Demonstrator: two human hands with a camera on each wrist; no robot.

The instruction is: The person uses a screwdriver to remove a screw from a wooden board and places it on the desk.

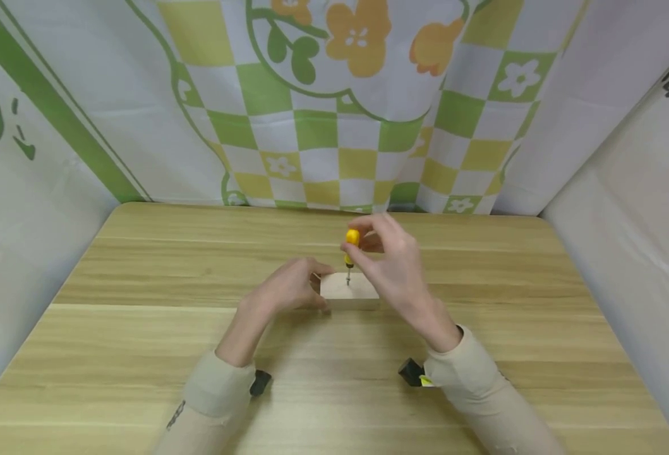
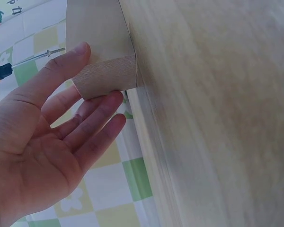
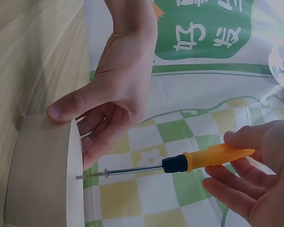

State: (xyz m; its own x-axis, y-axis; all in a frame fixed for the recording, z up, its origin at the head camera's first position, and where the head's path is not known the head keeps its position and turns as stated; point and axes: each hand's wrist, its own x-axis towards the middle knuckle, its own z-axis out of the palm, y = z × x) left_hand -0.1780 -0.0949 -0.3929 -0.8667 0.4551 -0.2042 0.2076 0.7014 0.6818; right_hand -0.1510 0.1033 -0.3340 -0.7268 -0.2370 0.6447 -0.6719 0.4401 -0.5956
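A pale wooden block (image 1: 340, 288) lies on the table, and my left hand (image 1: 291, 285) grips its left end between thumb and fingers. In the right wrist view a threaded screw (image 3: 91, 175) stands upright with its point at the block's top face. The tip of a yellow screwdriver (image 3: 213, 157) with a black collar meets the screw's head in line with it. My right hand (image 1: 393, 262) pinches the screwdriver's handle between thumb and fingers, above the block. In the left wrist view the block's end grain (image 2: 109, 75) shows beside the left thumb.
The wood-grain table (image 1: 141, 354) stretches out around both hands. Behind it hangs a curtain (image 1: 323, 139) with green and yellow checks and flowers. White cloth walls (image 1: 635, 177) close in the sides. Black wrist devices (image 1: 410, 372) sit at the sleeves.
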